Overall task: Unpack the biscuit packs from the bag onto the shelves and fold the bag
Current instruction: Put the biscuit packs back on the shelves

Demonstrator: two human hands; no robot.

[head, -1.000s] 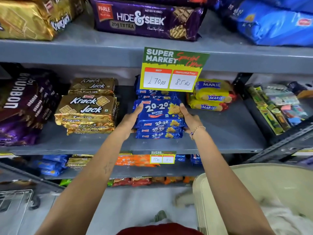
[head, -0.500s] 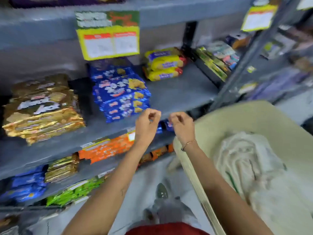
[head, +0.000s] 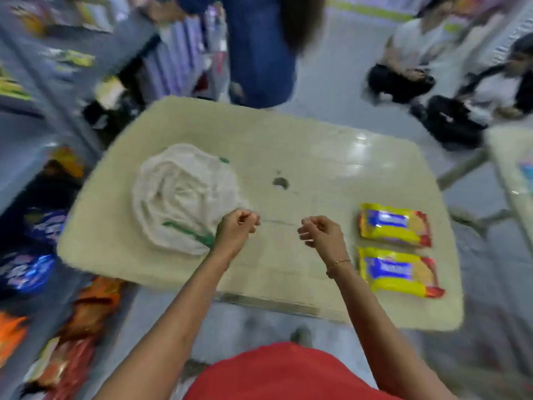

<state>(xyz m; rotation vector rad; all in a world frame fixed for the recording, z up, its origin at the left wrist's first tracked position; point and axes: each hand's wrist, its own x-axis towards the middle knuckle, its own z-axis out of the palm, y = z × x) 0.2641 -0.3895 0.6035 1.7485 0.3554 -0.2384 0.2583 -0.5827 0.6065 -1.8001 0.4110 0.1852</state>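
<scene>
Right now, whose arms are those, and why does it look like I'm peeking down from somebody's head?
That is just what is happening. A person wears a camera on their head, so this one picture looks down along their own arms. No machine here, only two bare hands. The left hand and the right hand hover over a pale table, fingers loosely curled, holding nothing. On the table lies a crumpled cloth bag beside the left hand. By the right hand, two yellow biscuit packs lie flat, one nearer than the other. Shelves of snacks show blurred at the left, and other people are across the floor.
</scene>
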